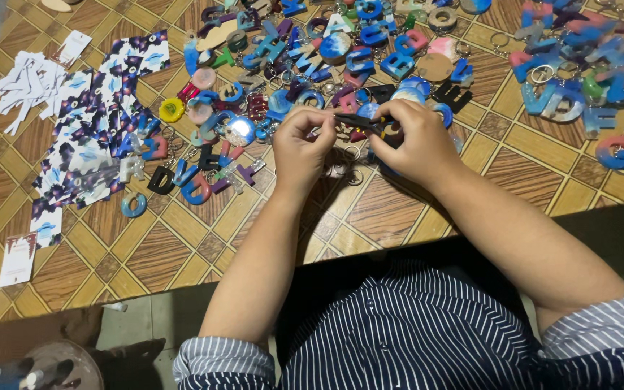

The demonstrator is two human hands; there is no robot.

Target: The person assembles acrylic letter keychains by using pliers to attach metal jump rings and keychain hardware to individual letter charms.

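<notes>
My left hand (302,144) and my right hand (412,141) meet above the patterned wooden table (182,238). Between them runs a thin dark tool, like small pliers (359,123). My right hand grips it, together with a dark letter-shaped piece (391,134) partly hidden by the fingers. My left hand's fingertips pinch something small at the tool's tip; what it is I cannot tell. Small metal key rings (348,172) lie on the table just beneath my hands.
A big heap of colourful resin letter keychains (312,50) spreads behind my hands, and a second heap (586,79) lies at the far right. Printed blue-and-white cards (95,130) and white paper strips (27,87) lie at the left. The table's near edge (204,282) runs below my forearms.
</notes>
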